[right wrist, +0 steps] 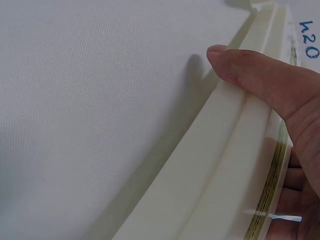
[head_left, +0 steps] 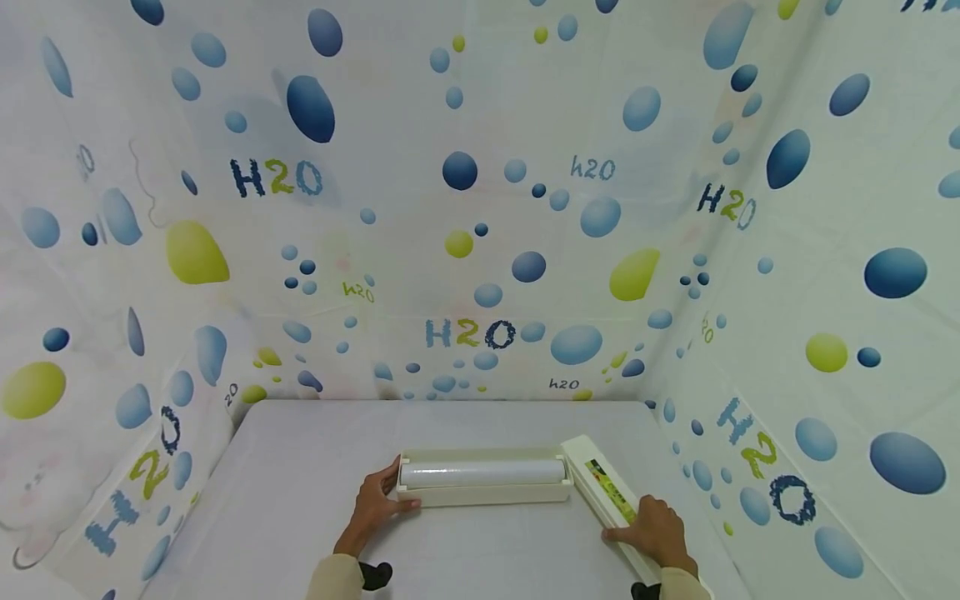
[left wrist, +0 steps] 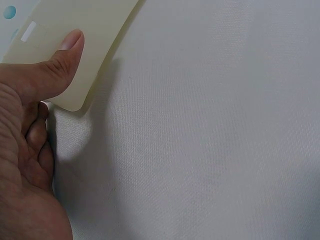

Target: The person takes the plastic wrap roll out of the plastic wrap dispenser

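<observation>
A long cream cling film dispenser box [head_left: 495, 497] sits on the white-covered table, with a roll of cling film [head_left: 483, 473] lying in its open top. My left hand [head_left: 375, 504] grips the box's left end. The left wrist view shows the thumb [left wrist: 67, 60] flat along the front wall. My right hand [head_left: 656, 532] holds the long cream lid [head_left: 581, 458], which carries a yellow-green label [head_left: 611, 490]. The lid slants from the box's right end toward me. In the right wrist view the thumb [right wrist: 245, 67] lies across the lid, with the other fingers on its far side.
White cloth [head_left: 315, 442] covers the table. Around it hang white curtains [head_left: 405, 125] printed with blue and green drops and "H2O" lettering, at the back and both sides. A dark strap [head_left: 375, 575] shows at the left wrist.
</observation>
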Available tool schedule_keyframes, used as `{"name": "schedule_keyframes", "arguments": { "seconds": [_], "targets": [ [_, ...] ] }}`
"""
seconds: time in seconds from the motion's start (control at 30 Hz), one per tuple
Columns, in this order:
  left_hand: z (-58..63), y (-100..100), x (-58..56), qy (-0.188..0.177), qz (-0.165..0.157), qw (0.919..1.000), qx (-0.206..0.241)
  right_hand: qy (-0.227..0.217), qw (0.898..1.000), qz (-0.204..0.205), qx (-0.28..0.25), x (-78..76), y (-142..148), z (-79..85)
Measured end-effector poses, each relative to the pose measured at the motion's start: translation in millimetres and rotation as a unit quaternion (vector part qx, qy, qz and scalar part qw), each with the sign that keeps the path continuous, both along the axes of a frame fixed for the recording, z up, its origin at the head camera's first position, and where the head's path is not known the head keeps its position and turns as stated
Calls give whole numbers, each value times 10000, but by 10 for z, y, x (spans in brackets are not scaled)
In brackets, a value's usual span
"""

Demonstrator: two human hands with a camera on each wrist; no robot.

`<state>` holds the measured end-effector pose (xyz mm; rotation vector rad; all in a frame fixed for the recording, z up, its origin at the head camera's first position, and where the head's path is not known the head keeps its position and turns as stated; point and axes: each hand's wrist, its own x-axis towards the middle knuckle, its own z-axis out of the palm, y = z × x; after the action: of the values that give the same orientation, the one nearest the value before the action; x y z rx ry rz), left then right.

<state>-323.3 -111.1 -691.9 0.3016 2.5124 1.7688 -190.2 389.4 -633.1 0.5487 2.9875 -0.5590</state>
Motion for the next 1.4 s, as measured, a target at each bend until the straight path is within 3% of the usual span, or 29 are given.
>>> {"name": "schedule_keyframes", "arguments": {
  "seconds": [0.43, 0.93, 1.17, 1.4],
  "targets": [
    [87, 12, 34, -215, -39, 9998, 22, -13, 10000, -29, 38, -8, -6, -7],
    [-37, 12, 7, -176, -33, 9996, 210, 9, 10000, -24, 41, 29, -5, -59],
    [8, 9, 39, 47, -30, 10000, -9, 17, 10000, -72, -7, 32, -44, -70],
    [77, 1, 51, -197, -91, 9997, 132, 27, 9999, -146, -13, 42, -126, -65]
  ]
}}
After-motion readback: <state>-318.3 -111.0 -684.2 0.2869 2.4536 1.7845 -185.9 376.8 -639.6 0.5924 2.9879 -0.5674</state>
